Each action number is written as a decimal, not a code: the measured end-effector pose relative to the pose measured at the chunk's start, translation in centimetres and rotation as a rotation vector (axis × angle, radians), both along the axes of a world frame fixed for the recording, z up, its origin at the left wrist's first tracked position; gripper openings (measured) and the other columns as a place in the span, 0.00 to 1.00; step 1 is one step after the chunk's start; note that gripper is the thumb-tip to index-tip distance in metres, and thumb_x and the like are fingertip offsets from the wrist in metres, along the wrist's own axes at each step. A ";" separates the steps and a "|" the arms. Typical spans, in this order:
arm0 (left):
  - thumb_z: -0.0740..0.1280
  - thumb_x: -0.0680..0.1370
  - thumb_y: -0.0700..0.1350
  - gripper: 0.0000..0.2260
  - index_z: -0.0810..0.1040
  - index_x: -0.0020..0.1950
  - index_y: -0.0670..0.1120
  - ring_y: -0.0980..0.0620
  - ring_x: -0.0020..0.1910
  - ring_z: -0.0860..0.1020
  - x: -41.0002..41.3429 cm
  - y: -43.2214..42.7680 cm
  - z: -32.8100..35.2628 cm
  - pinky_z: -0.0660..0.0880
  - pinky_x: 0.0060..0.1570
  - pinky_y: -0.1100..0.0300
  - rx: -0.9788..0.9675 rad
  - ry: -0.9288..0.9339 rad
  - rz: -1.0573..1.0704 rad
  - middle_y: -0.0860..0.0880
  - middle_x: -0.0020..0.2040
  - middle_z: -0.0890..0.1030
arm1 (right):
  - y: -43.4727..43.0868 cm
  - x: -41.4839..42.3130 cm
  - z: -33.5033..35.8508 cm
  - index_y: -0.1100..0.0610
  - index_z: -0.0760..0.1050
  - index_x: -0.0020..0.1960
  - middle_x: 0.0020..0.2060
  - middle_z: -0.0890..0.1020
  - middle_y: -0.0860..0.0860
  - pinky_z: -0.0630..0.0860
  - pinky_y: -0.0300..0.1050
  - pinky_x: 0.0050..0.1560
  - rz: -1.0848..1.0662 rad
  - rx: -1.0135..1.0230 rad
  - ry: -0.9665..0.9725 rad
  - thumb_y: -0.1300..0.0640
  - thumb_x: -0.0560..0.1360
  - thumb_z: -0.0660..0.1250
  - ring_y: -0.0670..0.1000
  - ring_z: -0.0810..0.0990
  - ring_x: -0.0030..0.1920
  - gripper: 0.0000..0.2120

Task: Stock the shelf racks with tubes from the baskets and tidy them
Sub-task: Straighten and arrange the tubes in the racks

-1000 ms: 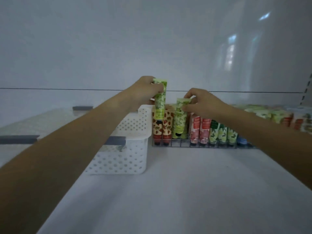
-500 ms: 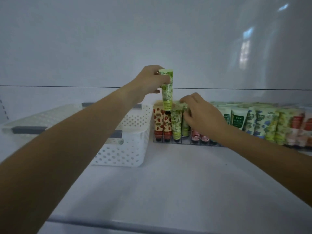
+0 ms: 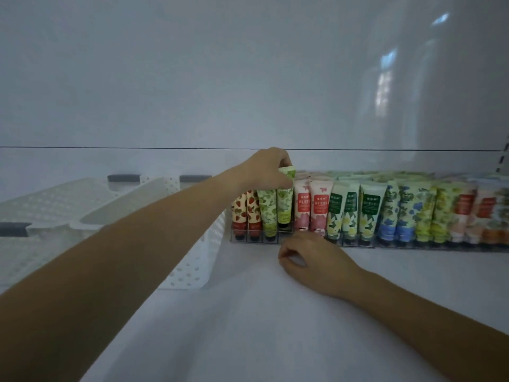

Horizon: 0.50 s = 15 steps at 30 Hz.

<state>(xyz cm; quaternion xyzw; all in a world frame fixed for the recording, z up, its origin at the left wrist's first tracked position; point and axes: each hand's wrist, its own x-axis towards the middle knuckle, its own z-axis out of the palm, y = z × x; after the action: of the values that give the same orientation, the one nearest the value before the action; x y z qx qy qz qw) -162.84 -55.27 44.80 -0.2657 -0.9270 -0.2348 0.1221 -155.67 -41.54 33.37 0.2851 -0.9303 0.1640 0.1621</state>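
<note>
Reaching over the white perforated baskets (image 3: 198, 260) at the shelf's left, a person's left hand (image 3: 268, 169) pinches the crimped top of a green tube (image 3: 285, 201), which stands cap-down in the wire rack (image 3: 358, 245) between a matching leaf-print tube (image 3: 267, 213) and the pink tubes (image 3: 311, 208). Its dark cap sits a little higher than its neighbours' caps, so it seems not quite pressed home. The strawberry tubes (image 3: 246, 213) fill the rack's left end, just beside the nearest basket.

Lower down, the right hand (image 3: 311, 255) rests on the white shelf (image 3: 248, 326) just in front of the rack, fingers loosely curled and holding nothing.

To the right the rack looks largely stocked: dark-green-label tubes (image 3: 352, 210), blue-flower tubes (image 3: 396, 216) and orange tubes (image 3: 473, 216) stand in packed rows (the far end blurs, so their neatness there cannot be judged). What appears left is seating this tube, letting go and squaring the fronts. Whether more tubes wait in the baskets cannot be told, since their insides are hidden. The tight neighbours on both sides leave little room for fingers.
</note>
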 end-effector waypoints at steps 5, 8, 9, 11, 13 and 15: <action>0.70 0.72 0.46 0.14 0.71 0.55 0.46 0.53 0.48 0.69 -0.1 0.0 -0.4 0.65 0.37 0.63 -0.185 0.010 0.019 0.52 0.48 0.70 | -0.1 0.0 -0.1 0.58 0.77 0.52 0.49 0.78 0.54 0.73 0.46 0.52 0.014 -0.009 0.011 0.56 0.77 0.61 0.51 0.75 0.49 0.09; 0.71 0.72 0.46 0.19 0.71 0.59 0.45 0.53 0.49 0.69 -0.1 0.0 -0.6 0.66 0.44 0.61 -0.254 0.043 -0.009 0.52 0.50 0.70 | 0.0 -0.1 -0.3 0.58 0.77 0.52 0.49 0.77 0.53 0.72 0.45 0.53 0.026 -0.012 0.006 0.56 0.77 0.60 0.50 0.74 0.50 0.09; 0.71 0.72 0.47 0.19 0.71 0.59 0.45 0.53 0.49 0.70 -0.1 -0.1 -0.5 0.67 0.43 0.61 -0.235 0.043 -0.020 0.53 0.49 0.71 | 0.0 -0.1 -0.3 0.58 0.77 0.52 0.49 0.77 0.53 0.72 0.45 0.53 0.028 -0.016 0.003 0.56 0.77 0.60 0.50 0.74 0.50 0.09; 0.72 0.72 0.48 0.18 0.71 0.58 0.47 0.53 0.47 0.74 0.1 -0.6 0.2 0.71 0.41 0.63 -0.163 0.023 -0.048 0.53 0.48 0.76 | 0.1 0.0 -0.2 0.58 0.77 0.52 0.49 0.77 0.52 0.73 0.45 0.53 0.029 -0.029 -0.007 0.57 0.77 0.61 0.49 0.74 0.50 0.09; 0.71 0.73 0.50 0.16 0.72 0.56 0.48 0.55 0.47 0.76 0.2 -1.6 1.3 0.73 0.44 0.66 -0.105 0.040 -0.062 0.54 0.46 0.77 | 0.2 0.1 0.0 0.57 0.78 0.51 0.48 0.78 0.50 0.73 0.43 0.52 0.034 -0.056 0.003 0.57 0.77 0.62 0.47 0.75 0.49 0.08; 0.68 0.74 0.50 0.10 0.74 0.53 0.49 0.57 0.45 0.76 0.1 -3.1 2.5 0.72 0.45 0.68 -0.082 0.098 -0.052 0.56 0.44 0.76 | 0.1 0.0 1.0 0.56 0.78 0.50 0.44 0.77 0.46 0.73 0.37 0.47 0.031 -0.110 0.049 0.58 0.76 0.62 0.44 0.75 0.44 0.07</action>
<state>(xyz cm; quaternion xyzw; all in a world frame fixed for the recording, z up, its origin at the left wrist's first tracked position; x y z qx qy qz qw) -162.71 -58.32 47.30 -0.3056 -0.9216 -0.1863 0.1504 -155.64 -41.44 34.34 0.2942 -0.9111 0.2102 0.1979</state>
